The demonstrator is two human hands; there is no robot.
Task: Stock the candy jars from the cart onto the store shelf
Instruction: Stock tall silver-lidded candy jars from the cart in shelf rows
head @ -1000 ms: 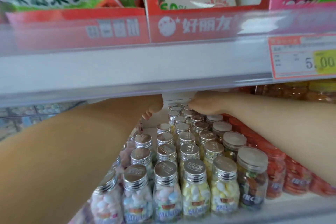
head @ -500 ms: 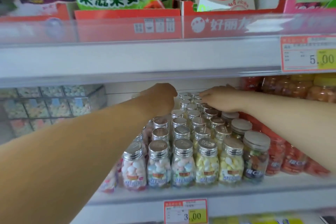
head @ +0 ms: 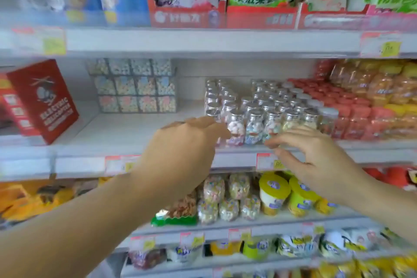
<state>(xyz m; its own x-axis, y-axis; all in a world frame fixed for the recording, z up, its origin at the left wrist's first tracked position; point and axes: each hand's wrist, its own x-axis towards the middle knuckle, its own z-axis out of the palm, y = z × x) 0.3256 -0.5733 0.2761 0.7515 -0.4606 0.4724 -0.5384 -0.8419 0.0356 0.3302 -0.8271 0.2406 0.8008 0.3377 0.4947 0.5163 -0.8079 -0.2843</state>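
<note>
Both hands have drawn back from deep among the rows to the near edge of the shelf (head: 144, 133). Head view: the left hand (head: 180, 153) shows its back, fingers reaching loosely forward with nothing in them, tips just beside the leftmost front jar. The right hand (head: 316, 165) is spread and gently curved, empty, just in front of the candy jars (head: 255, 119), which stand upright in tight rows. The step looks like pulling clear to fetch more jars. It is best to withdraw straight towards the body, so no fingertip clips the front row. No cart is in view.
</note>
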